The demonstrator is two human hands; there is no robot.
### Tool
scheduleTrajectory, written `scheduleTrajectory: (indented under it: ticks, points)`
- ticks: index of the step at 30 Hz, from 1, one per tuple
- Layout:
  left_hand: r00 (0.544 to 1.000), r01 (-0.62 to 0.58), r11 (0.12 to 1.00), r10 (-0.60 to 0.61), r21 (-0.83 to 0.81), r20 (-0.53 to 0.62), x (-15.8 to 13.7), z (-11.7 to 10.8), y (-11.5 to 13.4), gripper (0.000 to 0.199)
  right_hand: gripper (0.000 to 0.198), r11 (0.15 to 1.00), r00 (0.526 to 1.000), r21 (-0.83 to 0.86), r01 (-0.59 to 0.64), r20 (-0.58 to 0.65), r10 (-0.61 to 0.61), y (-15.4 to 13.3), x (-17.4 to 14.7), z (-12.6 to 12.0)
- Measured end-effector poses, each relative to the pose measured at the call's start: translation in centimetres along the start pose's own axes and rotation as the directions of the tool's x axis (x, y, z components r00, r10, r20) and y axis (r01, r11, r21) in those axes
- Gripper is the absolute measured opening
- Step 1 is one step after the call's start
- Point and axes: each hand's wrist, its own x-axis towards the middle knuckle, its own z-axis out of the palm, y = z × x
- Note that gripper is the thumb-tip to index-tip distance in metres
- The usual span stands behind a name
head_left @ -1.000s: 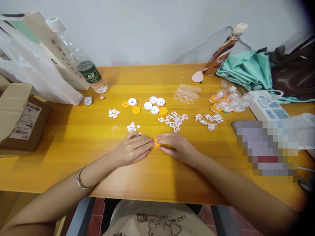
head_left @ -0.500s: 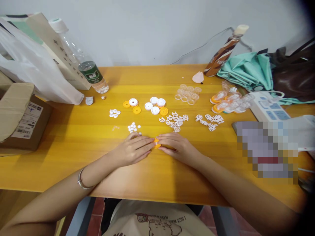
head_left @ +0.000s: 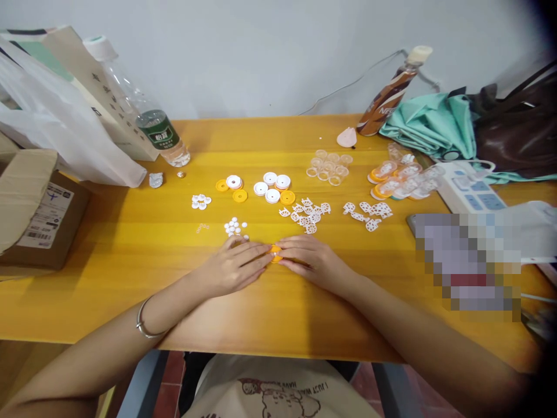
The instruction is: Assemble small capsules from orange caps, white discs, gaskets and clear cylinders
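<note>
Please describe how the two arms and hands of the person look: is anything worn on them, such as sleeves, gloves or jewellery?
Both forearms are bare, with no sleeves visible in the head view, and neither hand wears a glove. The left hand has one thin silver bangle around its wrist. The right hand and its wrist show no jewellery or watch. I cannot make out any rings on the fingers.

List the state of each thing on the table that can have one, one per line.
left hand: fingertips pinching the orange disc
right hand: fingertips pinching the orange disc
orange disc: held between both hands, on the table
water bottle: capped, leaning
brown drink bottle: capped, tilted
cardboard box: flap open
</note>
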Motion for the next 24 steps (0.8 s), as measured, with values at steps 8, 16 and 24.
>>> scheduleTrajectory:
  ticks: [8,16,24]
  points:
    - [0.995,-0.022,0.998,0.017,0.051,0.101,-0.17,0.01,0.19,0.03,0.008,0.999,0.999,0.002,0.033,-0.034,-0.033,-0.14,-0.06,0.1]
    - [0.993,-0.033,0.995,0.022,0.096,0.112,-0.34,-0.06,0.31,0.03,0.007,0.998,0.999,-0.057,0.038,-0.01,-0.039,-0.41,-0.38,0.24]
    - [0.999,0.028,0.999,-0.028,0.037,0.015,-0.03,-0.31,0.12,0.035,0.012,1.0,1.0,0.025,0.006,-0.026,-0.005,-0.03,0.08,0.15]
